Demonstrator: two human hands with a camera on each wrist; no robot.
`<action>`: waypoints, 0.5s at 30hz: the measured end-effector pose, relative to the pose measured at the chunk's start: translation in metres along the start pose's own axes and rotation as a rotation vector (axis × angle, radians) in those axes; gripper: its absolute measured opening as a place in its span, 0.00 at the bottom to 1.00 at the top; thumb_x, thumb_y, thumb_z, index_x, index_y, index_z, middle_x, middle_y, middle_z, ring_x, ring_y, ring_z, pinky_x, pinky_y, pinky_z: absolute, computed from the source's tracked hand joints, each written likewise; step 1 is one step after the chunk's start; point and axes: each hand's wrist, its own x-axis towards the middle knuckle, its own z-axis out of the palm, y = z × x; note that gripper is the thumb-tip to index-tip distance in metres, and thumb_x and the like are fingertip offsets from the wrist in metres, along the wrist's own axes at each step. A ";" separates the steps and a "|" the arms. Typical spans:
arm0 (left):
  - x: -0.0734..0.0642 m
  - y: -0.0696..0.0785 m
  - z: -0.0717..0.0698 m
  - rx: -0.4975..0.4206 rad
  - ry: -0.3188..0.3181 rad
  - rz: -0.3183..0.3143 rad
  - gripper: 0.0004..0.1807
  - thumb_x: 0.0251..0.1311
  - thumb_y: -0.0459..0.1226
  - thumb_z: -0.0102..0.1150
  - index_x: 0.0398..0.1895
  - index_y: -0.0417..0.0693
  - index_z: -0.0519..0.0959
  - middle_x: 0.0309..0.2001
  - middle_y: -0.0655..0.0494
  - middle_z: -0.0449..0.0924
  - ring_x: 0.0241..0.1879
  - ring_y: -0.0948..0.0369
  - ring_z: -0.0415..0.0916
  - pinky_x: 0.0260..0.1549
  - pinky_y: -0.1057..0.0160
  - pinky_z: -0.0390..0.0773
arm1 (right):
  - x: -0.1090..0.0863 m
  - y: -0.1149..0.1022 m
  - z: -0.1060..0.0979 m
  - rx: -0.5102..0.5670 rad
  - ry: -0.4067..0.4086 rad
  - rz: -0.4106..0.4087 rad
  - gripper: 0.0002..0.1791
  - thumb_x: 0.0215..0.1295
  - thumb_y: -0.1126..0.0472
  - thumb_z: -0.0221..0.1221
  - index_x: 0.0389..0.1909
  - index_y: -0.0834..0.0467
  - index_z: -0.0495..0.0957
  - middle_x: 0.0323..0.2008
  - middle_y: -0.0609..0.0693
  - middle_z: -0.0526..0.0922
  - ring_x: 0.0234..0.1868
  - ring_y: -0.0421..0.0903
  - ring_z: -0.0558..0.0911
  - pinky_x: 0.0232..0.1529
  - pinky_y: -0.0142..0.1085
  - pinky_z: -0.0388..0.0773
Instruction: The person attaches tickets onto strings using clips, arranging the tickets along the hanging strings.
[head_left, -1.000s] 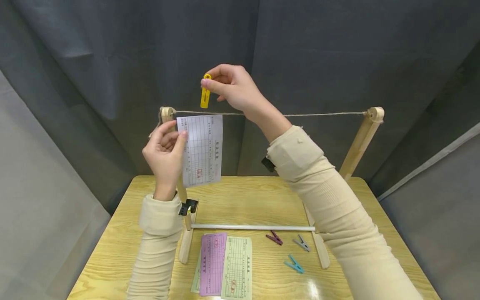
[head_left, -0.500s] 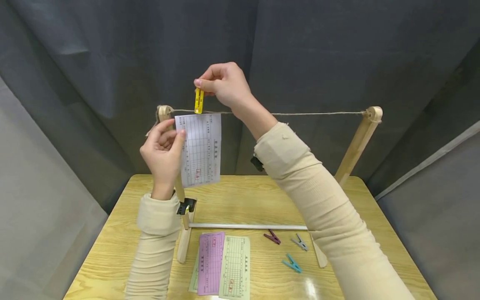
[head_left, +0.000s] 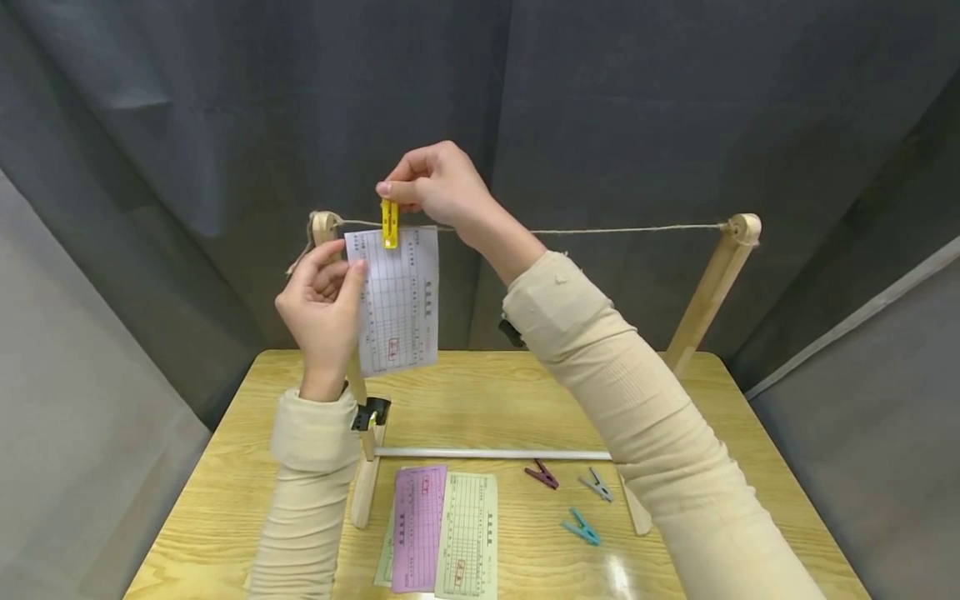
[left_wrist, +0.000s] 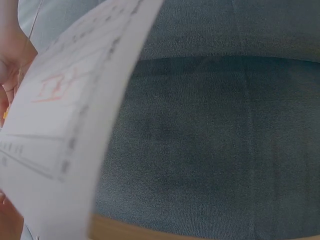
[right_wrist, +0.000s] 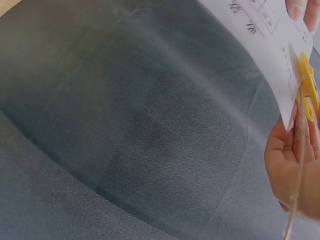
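My left hand (head_left: 321,304) pinches the left edge of a white printed slip (head_left: 397,308) with a red stamp mark. The slip hangs upright, its top edge at the twine line (head_left: 615,230). From above, my right hand (head_left: 442,187) pinches a yellow clothespin (head_left: 390,225) by its upper end. The clothespin's lower end overlaps the top of the slip, left of its middle. In the right wrist view, the yellow clothespin (right_wrist: 307,85) sits at the paper's edge beside the twine. The left wrist view shows the slip (left_wrist: 65,110) close up, with little of the clothespin.
Wooden posts (head_left: 701,308) hold up the twine, joined low down by a white rod (head_left: 487,454). On the table lie a purple slip (head_left: 418,529), a green slip (head_left: 467,533) and, further right, maroon (head_left: 542,475), grey (head_left: 597,484) and blue (head_left: 581,527) clothespins.
My right hand has brought the yellow clothespin left and down, from above the twine to over the slip's top edge. My left hand keeps its pinch on the slip, barely shifting.
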 end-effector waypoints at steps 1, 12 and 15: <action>0.000 0.000 0.000 0.005 0.003 -0.001 0.12 0.50 0.26 0.62 0.39 0.29 0.77 0.27 0.38 0.80 0.23 0.70 0.75 0.23 0.75 0.73 | 0.000 0.000 0.000 -0.006 -0.008 -0.002 0.07 0.58 0.62 0.60 0.28 0.63 0.81 0.30 0.52 0.79 0.33 0.47 0.75 0.37 0.33 0.73; 0.000 0.000 0.000 0.002 -0.003 0.005 0.12 0.50 0.26 0.62 0.39 0.29 0.77 0.27 0.38 0.81 0.23 0.70 0.75 0.23 0.75 0.73 | -0.003 0.004 -0.001 -0.115 -0.110 -0.014 0.11 0.60 0.58 0.59 0.39 0.61 0.80 0.33 0.50 0.81 0.34 0.45 0.76 0.38 0.32 0.74; 0.000 0.000 0.000 0.005 -0.003 0.001 0.12 0.50 0.27 0.62 0.39 0.29 0.78 0.27 0.37 0.81 0.23 0.70 0.75 0.23 0.75 0.74 | -0.003 0.005 -0.002 -0.123 -0.142 -0.018 0.14 0.60 0.56 0.60 0.41 0.61 0.80 0.35 0.50 0.81 0.34 0.44 0.77 0.38 0.32 0.75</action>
